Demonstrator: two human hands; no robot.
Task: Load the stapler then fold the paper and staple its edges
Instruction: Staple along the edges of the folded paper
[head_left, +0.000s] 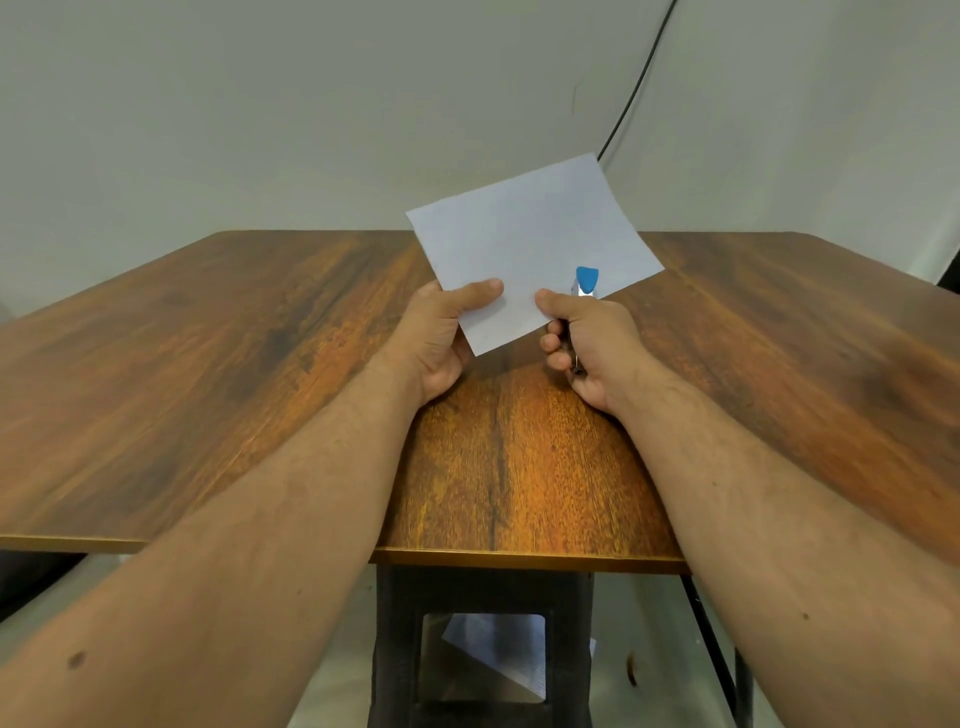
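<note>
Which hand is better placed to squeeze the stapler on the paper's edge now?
Right. The right hand already grips the blue stapler, whose nose sits on the folded paper's lower right edge. The left hand only pinches the paper's near corner, steadying it.

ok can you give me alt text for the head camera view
A person's left hand and right hand hold a white paper up above a wooden table; the right hand also grips a blue-tipped stapler at the paper's near edge. A black cable runs down the wall behind.
</note>
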